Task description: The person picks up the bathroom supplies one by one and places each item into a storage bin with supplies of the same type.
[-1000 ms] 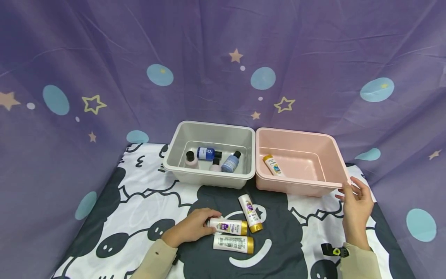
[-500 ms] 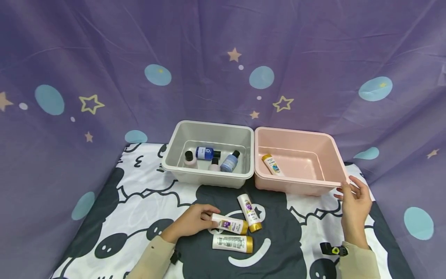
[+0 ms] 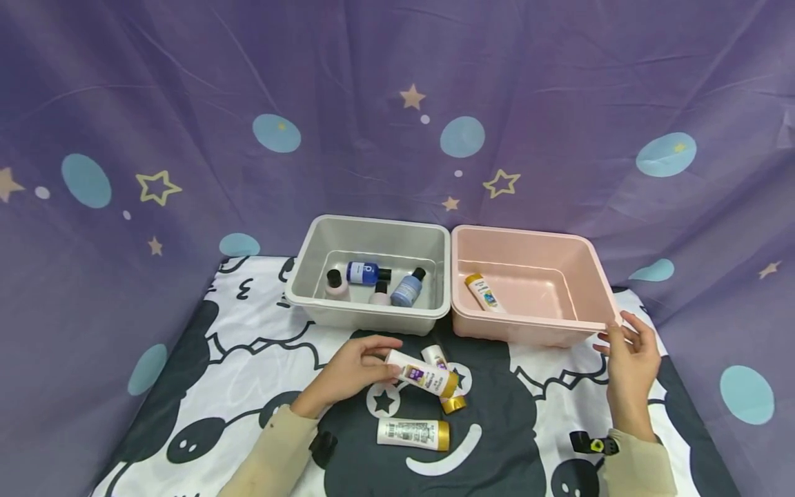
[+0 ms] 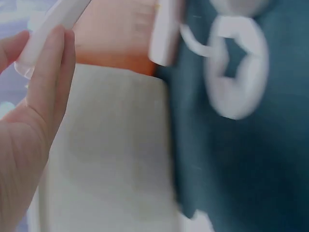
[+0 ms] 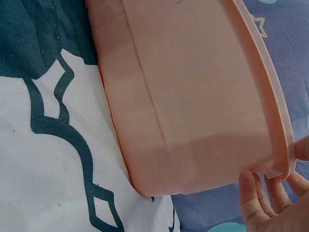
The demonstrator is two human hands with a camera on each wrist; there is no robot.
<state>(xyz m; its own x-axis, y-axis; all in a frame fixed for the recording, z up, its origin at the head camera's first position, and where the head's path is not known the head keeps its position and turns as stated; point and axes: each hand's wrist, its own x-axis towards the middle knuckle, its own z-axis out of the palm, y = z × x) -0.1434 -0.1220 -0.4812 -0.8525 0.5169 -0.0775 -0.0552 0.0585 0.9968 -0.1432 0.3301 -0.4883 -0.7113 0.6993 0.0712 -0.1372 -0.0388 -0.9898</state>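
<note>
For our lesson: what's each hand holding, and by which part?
Left hand: a white tube, by its capless end. Right hand: pink bin, by its right front corner.

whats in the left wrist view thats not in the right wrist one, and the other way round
Only the left wrist view shows the left hand holding a white tube, another white tube, the grey bin and a star-in-circle print.

Only the right wrist view shows the right hand gripping the pink bin by its rim, plus a yellow star outline on the curtain.

Both share part of the pink bin, the printed cloth and the curtain.
</note>
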